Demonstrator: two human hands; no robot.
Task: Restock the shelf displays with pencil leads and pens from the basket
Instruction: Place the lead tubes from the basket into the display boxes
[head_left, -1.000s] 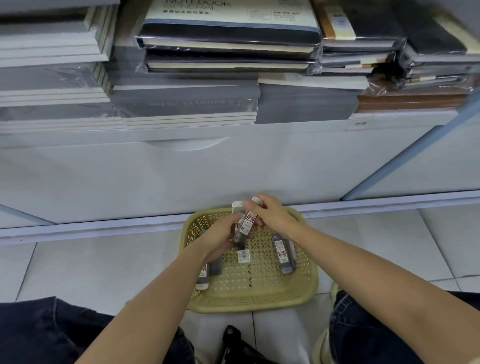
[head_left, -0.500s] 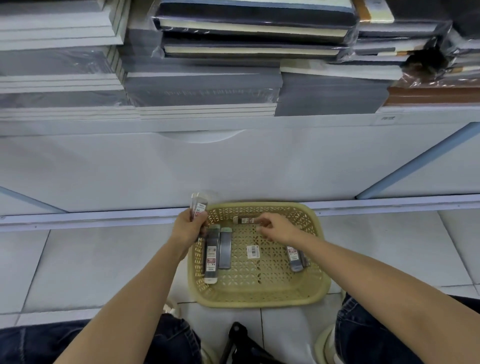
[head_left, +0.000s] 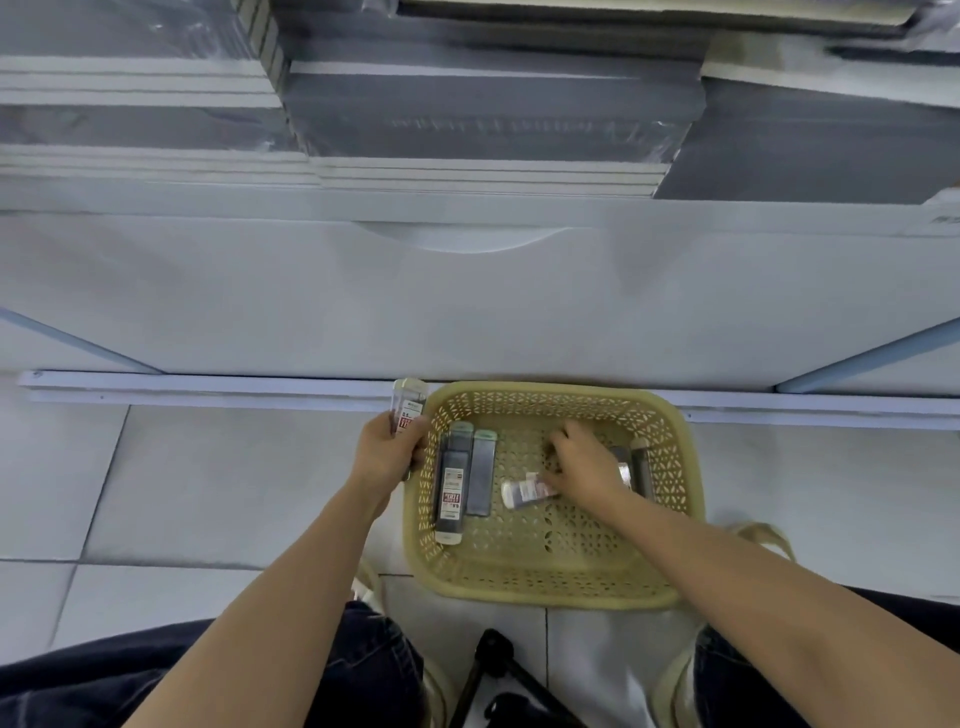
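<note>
A yellow perforated basket (head_left: 670, 525) sits on the tiled floor in front of the shelf base. My left hand (head_left: 387, 452) is just outside its left rim, shut on a bundle of pencil lead cases (head_left: 407, 408) that stick up from the fist. My right hand (head_left: 587, 467) is inside the basket, fingers closed around a small lead case (head_left: 519, 493) lying on the bottom. Two dark lead cases (head_left: 462, 478) lie side by side along the left wall. Two more cases (head_left: 636, 465) lie by the right wall, partly hidden by my right hand.
A white shelf base panel (head_left: 467, 301) rises behind the basket. Stacks of wrapped grey notebooks (head_left: 493, 119) fill the shelf above. A black tripod leg (head_left: 493, 670) and my dark trouser knees (head_left: 374, 665) are at the bottom. A cloth bag strap (head_left: 763, 532) lies to the right.
My left hand moved left out of the basket with its lead cases. My right hand went down to the basket bottom and closed on another case. The view tilted down.
</note>
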